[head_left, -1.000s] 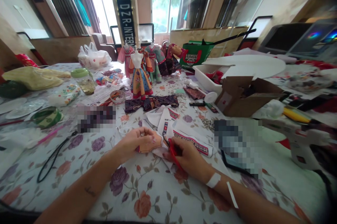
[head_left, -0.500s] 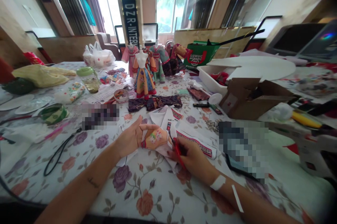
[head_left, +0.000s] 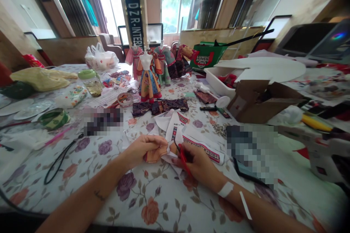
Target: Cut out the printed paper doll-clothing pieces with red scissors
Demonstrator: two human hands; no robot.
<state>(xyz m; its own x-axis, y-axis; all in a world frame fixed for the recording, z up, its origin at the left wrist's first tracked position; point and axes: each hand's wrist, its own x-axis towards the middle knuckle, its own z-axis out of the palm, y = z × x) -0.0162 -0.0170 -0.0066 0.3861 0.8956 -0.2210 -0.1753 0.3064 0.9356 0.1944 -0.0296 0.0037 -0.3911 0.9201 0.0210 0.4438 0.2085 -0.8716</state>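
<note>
An orange fabric piece (head_left: 153,155) is gripped in my left hand (head_left: 144,149), its fingers folded over the piece's upper edge. My right hand (head_left: 195,160) is closed around red-handled scissors (head_left: 184,160), whose tips point up and left. A small orange scrap (head_left: 173,147) lies by the scissors, close to my right fingertips. Behind and under both hands are white fabric pieces with red patterned bands (head_left: 203,150). A dark patterned cloth strip (head_left: 171,106) lies just beyond them.
Small dressed mannequins (head_left: 147,76) stand at the table's middle. On the right are a cardboard box (head_left: 253,103), a white tray (head_left: 216,81), a pixelated dark item (head_left: 250,152) and a white machine (head_left: 322,149). Green tape (head_left: 54,118) and a lidded jar (head_left: 91,82) are on the left.
My left hand has closed over the orange piece and turned it, so its floral face no longer shows. A small orange scrap now appears apart from it. My right hand has barely moved.
</note>
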